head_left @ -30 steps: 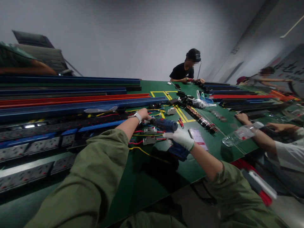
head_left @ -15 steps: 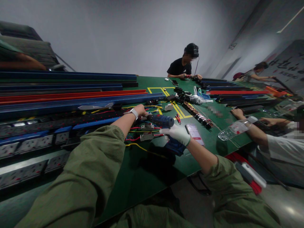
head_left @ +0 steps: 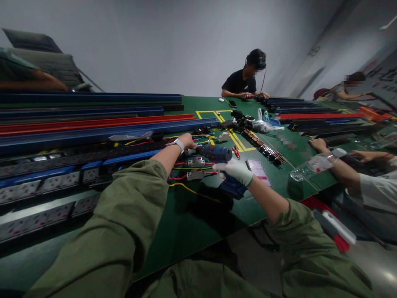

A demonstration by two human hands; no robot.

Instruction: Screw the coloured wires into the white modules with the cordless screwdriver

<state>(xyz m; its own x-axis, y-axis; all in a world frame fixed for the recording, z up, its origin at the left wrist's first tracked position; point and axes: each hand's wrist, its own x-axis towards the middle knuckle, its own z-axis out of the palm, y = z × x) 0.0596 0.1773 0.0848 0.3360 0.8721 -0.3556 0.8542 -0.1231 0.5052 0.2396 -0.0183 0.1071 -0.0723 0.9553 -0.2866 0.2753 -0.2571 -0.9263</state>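
Blue casing marks the power drill (head_left: 214, 153), one of its kind, nose toward nine o'clock over the green table (head_left: 173, 231); clock directions run from it as seen in the frame. Gloved in white, the right hand (head_left: 237, 171) is wrapped around its handle. At ten o'clock the bare left hand (head_left: 187, 141) reaches beside the drill's nose, its fingertips too hidden to tell what they pinch, if anything.

Compared with half a second ago, the view has swung: the scene sits farther right, and the right-hand neighbour's head, then at the edge, is out of frame. Hands and drill keep about the same places over the wiring.

Three white modules show: two at eight o'clock, upper (head_left: 196, 162) and lower (head_left: 196, 174), and one at one o'clock (head_left: 223, 136). One red tool (head_left: 236, 152) and one bottle (head_left: 318, 165) lie toward three o'clock; one lit phone (head_left: 259, 172) lies between three and four.
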